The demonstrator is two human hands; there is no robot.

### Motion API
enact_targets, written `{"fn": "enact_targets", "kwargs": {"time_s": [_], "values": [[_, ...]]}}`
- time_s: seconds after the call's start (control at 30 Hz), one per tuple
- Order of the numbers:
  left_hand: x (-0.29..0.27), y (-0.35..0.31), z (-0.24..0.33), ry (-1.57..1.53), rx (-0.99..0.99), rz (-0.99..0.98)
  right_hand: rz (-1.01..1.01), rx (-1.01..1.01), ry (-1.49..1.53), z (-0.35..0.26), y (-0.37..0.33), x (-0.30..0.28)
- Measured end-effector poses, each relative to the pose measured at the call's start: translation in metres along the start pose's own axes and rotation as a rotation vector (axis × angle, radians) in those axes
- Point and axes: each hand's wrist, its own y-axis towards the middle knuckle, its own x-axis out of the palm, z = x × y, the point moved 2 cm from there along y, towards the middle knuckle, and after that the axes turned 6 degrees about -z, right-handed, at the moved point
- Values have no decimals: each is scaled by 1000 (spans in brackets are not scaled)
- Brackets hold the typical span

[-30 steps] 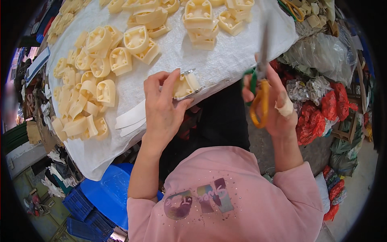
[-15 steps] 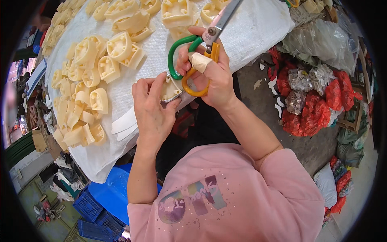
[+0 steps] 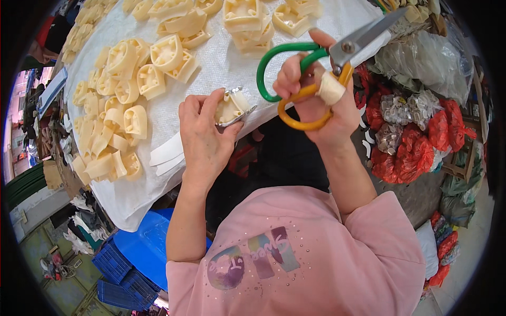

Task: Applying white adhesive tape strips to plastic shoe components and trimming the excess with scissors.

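Observation:
My left hand (image 3: 205, 126) grips a cream-coloured moulded plastic piece (image 3: 230, 109) with a shiny silver edge, near the table's front edge. Scissors (image 3: 345, 50) with one green and one orange handle rest in my right hand (image 3: 329, 102), blades pointing to the upper right and slightly apart. Tape wraps the thumb of that hand. The scissors are apart from the piece in my left hand. Beside my left wrist, thin white strips (image 3: 167, 154) lie on the white woven sheet (image 3: 205, 68).
Piles of cream moulded pieces (image 3: 122, 63) cover the table's left and far parts. Red plastic bags (image 3: 408, 152) and clear bags sit on the floor at the right. Below the table's left corner are a blue tub (image 3: 142, 239) and blue crates (image 3: 113, 263).
My right hand has moved right with the scissors, away from the piece. My left hand stays nearly in place, and the piece in it is now more exposed.

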Motion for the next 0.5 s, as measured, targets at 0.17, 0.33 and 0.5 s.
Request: {"fn": "enact_targets", "kwargs": {"time_s": [0.17, 0.33, 0.5], "values": [[-2, 2, 0, -55, 8, -6, 11, 176, -82, 31, -15, -4], [-7, 2, 4, 26, 26, -1, -4, 148, -430, -5, 0, -3], [-29, -18, 6, -223, 91, 227, -131, 245, -1227, -20, 13, 4]]}}
